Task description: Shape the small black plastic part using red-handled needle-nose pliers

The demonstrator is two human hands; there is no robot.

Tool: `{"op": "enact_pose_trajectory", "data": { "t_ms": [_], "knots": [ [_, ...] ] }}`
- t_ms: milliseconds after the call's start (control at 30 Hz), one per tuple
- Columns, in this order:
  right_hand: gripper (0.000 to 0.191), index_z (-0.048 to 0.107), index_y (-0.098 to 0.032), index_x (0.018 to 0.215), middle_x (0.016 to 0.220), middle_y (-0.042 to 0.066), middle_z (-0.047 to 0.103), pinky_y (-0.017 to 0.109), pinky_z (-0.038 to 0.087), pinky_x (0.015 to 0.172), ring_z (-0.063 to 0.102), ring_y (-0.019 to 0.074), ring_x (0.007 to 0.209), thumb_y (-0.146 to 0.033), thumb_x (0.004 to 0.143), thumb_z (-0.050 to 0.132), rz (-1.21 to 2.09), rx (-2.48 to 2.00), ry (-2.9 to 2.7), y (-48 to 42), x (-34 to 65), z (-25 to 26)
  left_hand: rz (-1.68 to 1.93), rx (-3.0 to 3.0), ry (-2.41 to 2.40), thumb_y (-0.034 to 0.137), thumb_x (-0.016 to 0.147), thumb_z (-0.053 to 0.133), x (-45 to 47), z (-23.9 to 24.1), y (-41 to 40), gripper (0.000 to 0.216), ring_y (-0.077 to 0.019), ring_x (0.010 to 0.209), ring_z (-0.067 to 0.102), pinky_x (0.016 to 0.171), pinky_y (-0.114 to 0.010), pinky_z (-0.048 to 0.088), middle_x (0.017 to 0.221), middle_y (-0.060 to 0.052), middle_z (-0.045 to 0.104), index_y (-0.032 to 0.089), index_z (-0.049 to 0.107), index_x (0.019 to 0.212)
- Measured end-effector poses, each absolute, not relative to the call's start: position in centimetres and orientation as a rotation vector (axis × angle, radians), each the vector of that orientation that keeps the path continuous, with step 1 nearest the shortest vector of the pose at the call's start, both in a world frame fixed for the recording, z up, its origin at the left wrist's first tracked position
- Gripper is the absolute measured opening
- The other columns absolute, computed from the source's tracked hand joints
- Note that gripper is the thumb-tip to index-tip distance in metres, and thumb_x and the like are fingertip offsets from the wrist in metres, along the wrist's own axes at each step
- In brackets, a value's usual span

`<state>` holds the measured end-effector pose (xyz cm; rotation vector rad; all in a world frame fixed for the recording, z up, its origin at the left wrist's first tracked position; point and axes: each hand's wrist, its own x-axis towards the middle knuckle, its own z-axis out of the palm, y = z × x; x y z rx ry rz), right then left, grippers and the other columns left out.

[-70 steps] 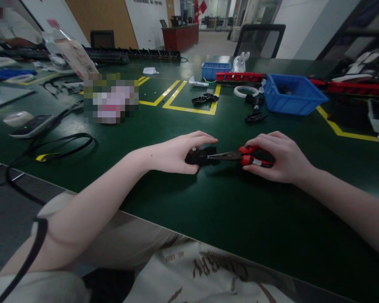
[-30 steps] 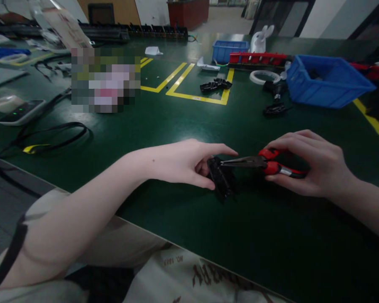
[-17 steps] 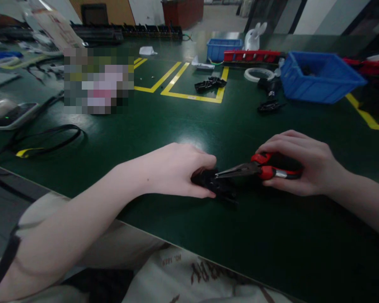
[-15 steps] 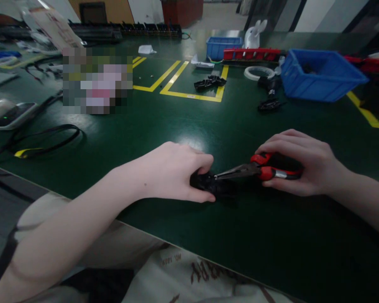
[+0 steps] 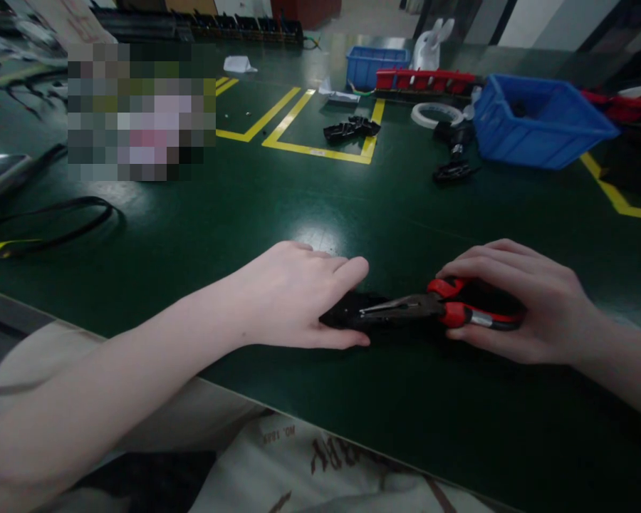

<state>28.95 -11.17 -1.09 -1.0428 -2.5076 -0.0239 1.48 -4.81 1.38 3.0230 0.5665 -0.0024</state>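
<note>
My left hand (image 5: 293,296) lies over a small black plastic part (image 5: 352,313) on the green table (image 5: 320,206), thumb and fingers gripping it. My right hand (image 5: 518,303) is wrapped round the red handles of long-nose pliers (image 5: 438,308). The pliers' metal jaws point left and reach onto the black part next to my left fingertips. Most of the part is hidden under my left hand.
Further back lie more black parts (image 5: 351,129) inside yellow floor-tape lines, a blue bin (image 5: 539,121), a smaller blue bin (image 5: 377,65), red trays (image 5: 424,80), a white tape ring (image 5: 435,112) and a black cable loop (image 5: 48,224) at the left.
The black part was tipped up on edge a second ago and now lies flat under my left hand. Both hands stay close together, pliers still at the part.
</note>
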Motion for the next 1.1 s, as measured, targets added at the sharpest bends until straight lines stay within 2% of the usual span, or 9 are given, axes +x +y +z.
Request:
{"op": "enact_pose_trajectory", "data": {
  "t_ms": [267, 600, 767, 1100],
  "knots": [
    [0.038, 0.053, -0.015, 0.103, 0.086, 0.007, 0.063, 0.034, 0.047, 0.065, 0.059, 0.0181, 0.074, -0.043, 0.079, 0.063, -0.012, -1.091, -2.472, -11.92, 28.90, -0.89, -0.093, 3.060, 0.573, 0.061, 0.085, 0.048, 1.73, 1.33, -4.71, 0.042, -0.0172, 0.058, 0.058, 0.054, -0.026, 0.034, 0.065, 0.000, 0.060, 0.019, 0.053, 0.080],
    [0.038, 0.054, -0.016, 0.101, 0.083, 0.008, 0.064, 0.035, 0.047, 0.063, 0.060, 0.0194, 0.072, -0.046, 0.080, 0.062, -0.108, -1.063, -2.488, -11.71, 28.60, -0.69, -0.148, 3.059, 0.575, 0.074, 0.078, 0.047, 1.72, 1.67, -4.43, 0.057, -0.0162, 0.055, 0.054, 0.053, -0.026, 0.029, 0.064, 0.000, 0.059, 0.018, 0.056, 0.083],
    [0.038, 0.053, -0.017, 0.102, 0.083, 0.008, 0.064, 0.036, 0.047, 0.064, 0.059, 0.0206, 0.072, -0.047, 0.080, 0.062, -0.166, -1.076, -2.492, -11.81, 28.47, -0.63, -0.113, 3.069, 0.545, 0.073, 0.078, 0.047, 1.53, 1.62, -4.30, 0.056, -0.0157, 0.057, 0.054, 0.054, -0.027, 0.030, 0.063, 0.000, 0.058, 0.018, 0.056, 0.083],
    [0.040, 0.053, -0.017, 0.104, 0.085, 0.009, 0.065, 0.037, 0.048, 0.065, 0.060, 0.0225, 0.073, -0.042, 0.076, 0.066, -0.165, -1.062, -2.510, -11.70, 28.88, -0.53, -0.101, 3.020, 0.588, 0.070, 0.083, 0.041, 1.27, 1.58, -4.19, 0.053, -0.0157, 0.053, 0.051, 0.057, -0.030, 0.036, 0.060, -0.001, 0.058, 0.020, 0.054, 0.071]
  ]
}}
